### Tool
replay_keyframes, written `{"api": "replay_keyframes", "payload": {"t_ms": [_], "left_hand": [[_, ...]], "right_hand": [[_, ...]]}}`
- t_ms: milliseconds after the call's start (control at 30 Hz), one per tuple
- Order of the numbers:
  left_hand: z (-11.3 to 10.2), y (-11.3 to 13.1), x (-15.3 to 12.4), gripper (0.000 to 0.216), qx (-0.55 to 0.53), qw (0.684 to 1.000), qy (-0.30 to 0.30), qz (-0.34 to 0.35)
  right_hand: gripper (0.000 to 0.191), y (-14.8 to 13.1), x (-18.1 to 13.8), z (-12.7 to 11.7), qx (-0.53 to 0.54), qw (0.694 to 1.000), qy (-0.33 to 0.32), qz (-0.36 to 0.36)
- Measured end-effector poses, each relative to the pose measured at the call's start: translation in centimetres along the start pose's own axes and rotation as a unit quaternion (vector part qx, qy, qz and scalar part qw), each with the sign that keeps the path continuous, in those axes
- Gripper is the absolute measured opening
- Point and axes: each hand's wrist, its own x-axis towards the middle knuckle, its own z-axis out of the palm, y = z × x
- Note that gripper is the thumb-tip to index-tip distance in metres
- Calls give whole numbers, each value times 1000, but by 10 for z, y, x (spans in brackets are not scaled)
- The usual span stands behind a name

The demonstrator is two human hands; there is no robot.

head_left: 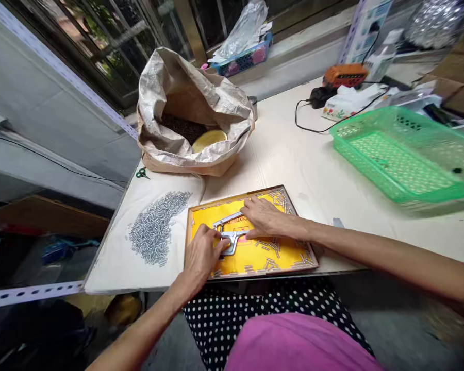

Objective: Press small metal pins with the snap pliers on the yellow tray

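Observation:
A silvery metal hand tool (230, 235) with two arms and a small coil spring between them lies over a shallow yellow-bottomed tray (251, 263). My left hand (204, 251) is closed at the tool's left end, fingertips and thumb pressed together; whatever small part they pinch is hidden. My right hand (266, 217) spans the tool's right side, fingers on the upper arm and thumb by the lower one. Small metal coil springs, it seems, lie along the tray's edges and right side. Left of the tray, a heap of small silvery metal pieces (154, 226) rests on white cloth.
An open woven sack (220, 159) holding dark small pieces and a yellow dish (209, 139) stands behind. Green scissors (142, 173) lie near the left edge. At right are a green plastic basket (394, 188), a tissue pack (348, 102) and an orange device (344, 76) with a cable.

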Motion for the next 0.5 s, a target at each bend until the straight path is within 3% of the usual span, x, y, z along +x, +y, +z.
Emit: {"api": "replay_keyframes", "payload": {"t_ms": [100,200,267,400,500], "left_hand": [[9,18,20,48,13,995,15,96],[12,26,38,60,15,991,-21,130],[11,26,44,56,17,990,-43,133],[7,25,44,28,31,991,-51,123],[8,27,41,18,31,992,-55,111]], "right_hand": [[55,-3,-3,1,-17,1000,22,-8],[54,-6,-5,1,-28,999,34,-8],[49,-8,-5,2,-32,999,33,-6],[19,-13,-1,11,-33,999,24,-8],[17,-15,0,19,-22,1000,13,-14]]}}
